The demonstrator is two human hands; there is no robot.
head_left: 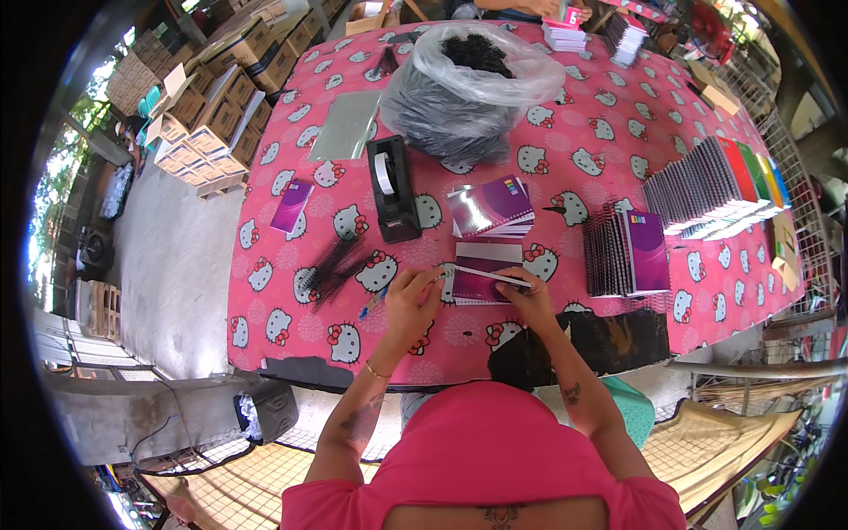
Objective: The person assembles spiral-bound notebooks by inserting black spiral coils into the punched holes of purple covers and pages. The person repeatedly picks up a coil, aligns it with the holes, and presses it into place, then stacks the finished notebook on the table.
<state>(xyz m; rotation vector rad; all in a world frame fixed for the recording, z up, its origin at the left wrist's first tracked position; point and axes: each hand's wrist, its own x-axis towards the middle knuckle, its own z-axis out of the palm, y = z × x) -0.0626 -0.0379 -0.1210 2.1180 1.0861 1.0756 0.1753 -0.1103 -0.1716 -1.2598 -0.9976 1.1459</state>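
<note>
Between my two hands a small notebook [484, 273] is held tilted, its white page edge toward me. My right hand [530, 299] grips its right end, thumb and fingers closed. At its left end my left hand [413, 305] pinches what looks like a short spiral binding coil [448, 273], small and partly hidden by the fingers. Beneath lie loose purple covers and pages [473, 293] with punched holes along an edge. Just beyond is a stack of purple notebooks [491, 208]. Loose black binding coils [334, 268] lie left of my left hand, near a blue-tipped pen-like tool [371, 305].
A black tape dispenser [395, 190] stands beyond my left hand. Behind it sits a large plastic bag [468, 97] of black coils. Coil-bound purple notebooks [623, 252] and a long multicoloured row [720, 187] stand right. Another person's hands [539, 7] work at the far edge.
</note>
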